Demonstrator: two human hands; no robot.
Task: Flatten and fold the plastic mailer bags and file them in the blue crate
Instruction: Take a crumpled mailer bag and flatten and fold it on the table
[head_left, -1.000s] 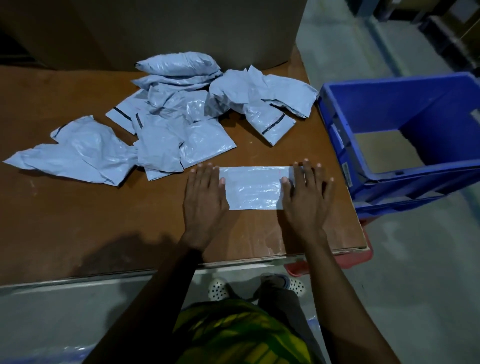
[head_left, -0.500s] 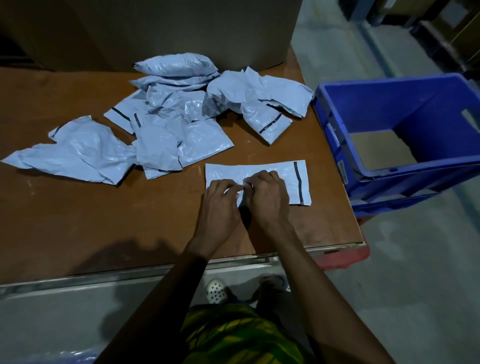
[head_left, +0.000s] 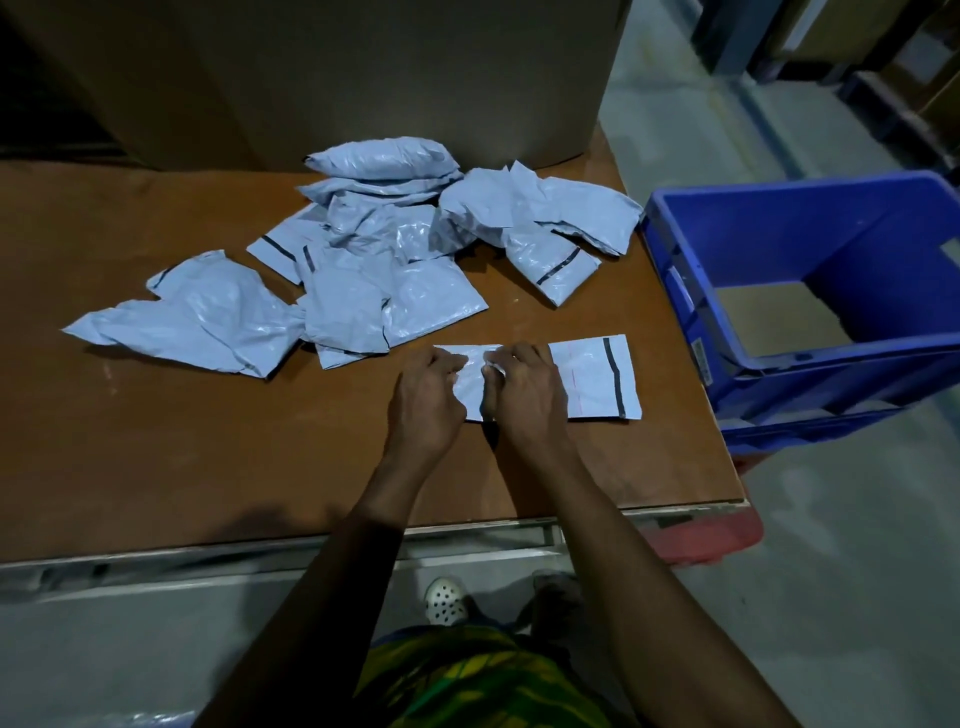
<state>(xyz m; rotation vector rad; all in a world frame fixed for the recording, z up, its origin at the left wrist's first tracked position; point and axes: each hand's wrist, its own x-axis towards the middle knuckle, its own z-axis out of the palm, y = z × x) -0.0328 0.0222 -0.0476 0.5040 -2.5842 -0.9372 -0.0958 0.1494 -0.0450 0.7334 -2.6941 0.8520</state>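
A flattened grey mailer bag (head_left: 592, 379) with a black strip near its right end lies on the brown table (head_left: 182, 441) close to the front edge. My left hand (head_left: 428, 397) and my right hand (head_left: 524, 395) sit side by side on its left half, fingers curled and pinching the plastic near the far edge. A pile of several crumpled grey mailer bags (head_left: 384, 260) lies behind them. The blue crate (head_left: 810, 332) stands off the table's right edge, with no mailer bags visible inside.
A large cardboard box (head_left: 337, 78) stands at the back of the table. A red object (head_left: 711, 535) sticks out below the table's right front corner. Grey floor lies to the right and in front, and my feet show below the edge.
My hands, pressed flat at the bag's two ends a second ago, have come together over its left half and now pinch it. The bag's right end with the black strip is uncovered.
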